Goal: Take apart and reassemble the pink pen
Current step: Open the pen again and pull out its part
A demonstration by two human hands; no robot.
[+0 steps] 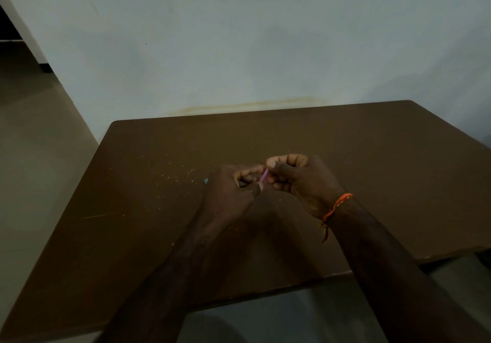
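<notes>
The pink pen (263,176) shows only as a short pink stretch between my two hands, held above the middle of the brown table (372,156). My left hand (233,188) is closed around its lower end. My right hand (297,178), with an orange thread on the wrist, pinches its upper end between thumb and fingers. Most of the pen is hidden inside my fingers, so I cannot tell whether it is in one piece.
A small light blue bit (206,181) lies on the table just left of my left hand. Pale specks are scattered on the table's left half. A pale wall stands behind the table, and floor shows at the left.
</notes>
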